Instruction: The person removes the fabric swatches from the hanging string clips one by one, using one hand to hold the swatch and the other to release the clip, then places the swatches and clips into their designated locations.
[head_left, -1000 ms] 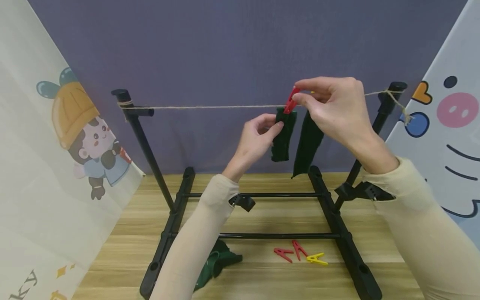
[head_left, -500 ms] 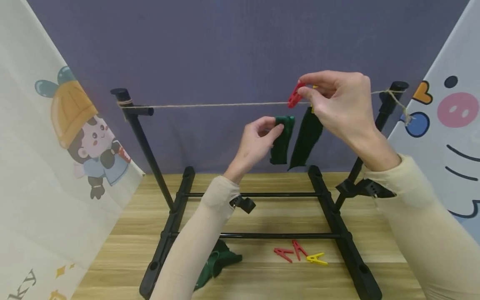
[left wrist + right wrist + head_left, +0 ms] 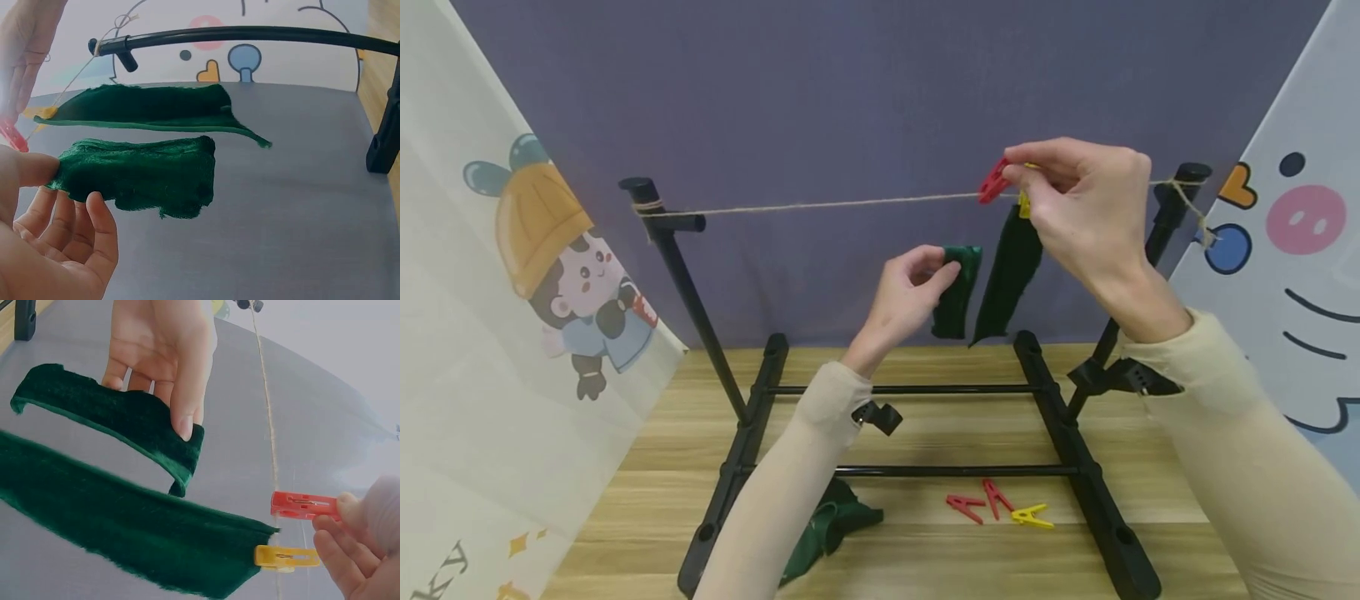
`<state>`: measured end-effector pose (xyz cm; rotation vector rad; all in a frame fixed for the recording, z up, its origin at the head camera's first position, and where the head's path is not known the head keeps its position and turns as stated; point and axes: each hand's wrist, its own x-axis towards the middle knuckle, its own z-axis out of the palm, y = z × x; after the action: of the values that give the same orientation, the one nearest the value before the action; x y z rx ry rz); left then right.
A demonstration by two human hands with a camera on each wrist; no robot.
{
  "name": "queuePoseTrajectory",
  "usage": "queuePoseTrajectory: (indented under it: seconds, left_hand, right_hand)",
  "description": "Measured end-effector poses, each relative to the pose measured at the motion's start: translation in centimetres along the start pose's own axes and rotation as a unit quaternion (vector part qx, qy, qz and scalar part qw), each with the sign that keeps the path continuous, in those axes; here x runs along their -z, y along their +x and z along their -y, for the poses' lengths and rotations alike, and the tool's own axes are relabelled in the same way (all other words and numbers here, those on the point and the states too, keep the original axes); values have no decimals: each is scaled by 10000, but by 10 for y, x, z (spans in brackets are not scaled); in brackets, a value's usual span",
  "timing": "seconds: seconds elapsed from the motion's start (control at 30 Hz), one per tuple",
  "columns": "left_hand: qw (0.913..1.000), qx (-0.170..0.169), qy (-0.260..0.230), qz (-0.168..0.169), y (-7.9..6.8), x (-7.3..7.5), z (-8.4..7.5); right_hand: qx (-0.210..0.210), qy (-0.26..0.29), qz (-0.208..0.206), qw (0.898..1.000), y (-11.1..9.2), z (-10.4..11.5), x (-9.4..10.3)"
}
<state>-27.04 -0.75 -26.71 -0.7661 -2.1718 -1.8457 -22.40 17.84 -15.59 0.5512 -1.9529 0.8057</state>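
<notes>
My left hand [image 3: 898, 296] pinches the top of a small strip of dark green velvety cloth [image 3: 957, 300] between thumb and fingers. That cloth hangs below the twine line [image 3: 812, 205], apart from it. In my right hand [image 3: 1086, 212], thumb and fingers pinch a red clothespin [image 3: 304, 505]; its tip meets the twine, though whether it bites it I cannot tell. Just right of it, a yellow clothespin [image 3: 278, 557] fastens a longer green cloth [image 3: 1009, 275] to the line. My right hand partly covers the yellow clothespin in the head view.
A black stand [image 3: 688, 308] carries the twine between two posts. On the wooden table [image 3: 925, 558] lie two red clothespins [image 3: 966, 506] and a yellow one [image 3: 1032, 517]. More green cloth [image 3: 835, 521] lies partly behind my left forearm. Printed panels [image 3: 1300, 275] flank the stand.
The red clothespin has come off the small cloth and moved up and right with my right hand, the line rising there. My left hand has lowered the cloth away from the line.
</notes>
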Motion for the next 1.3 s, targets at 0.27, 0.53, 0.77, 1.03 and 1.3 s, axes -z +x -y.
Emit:
queuePoseTrajectory:
  seconds: [0.27,0.53,0.77,1.03,1.3]
  left_hand:
    - [9998,10,170,-98,-7,11,7]
    - [9996,151,147,-165,-14,20,14]
    - [9994,201,198,-205,-24,25,18]
    - [9994,260,177,-130,-33,32,23]
    - [9994,296,127,-126,-40,34,27]
  right_hand:
    - [-163,-159,-111,9997,1,-1,-1]
    - [-32,116,-407,9991,-1,2,1]
    - [-151,298,-409,9986,-7,1,2]
    - [-265,610,-437,9968,-20,1,2]
    - [-349,784,-419,9954,-30,1,-1]
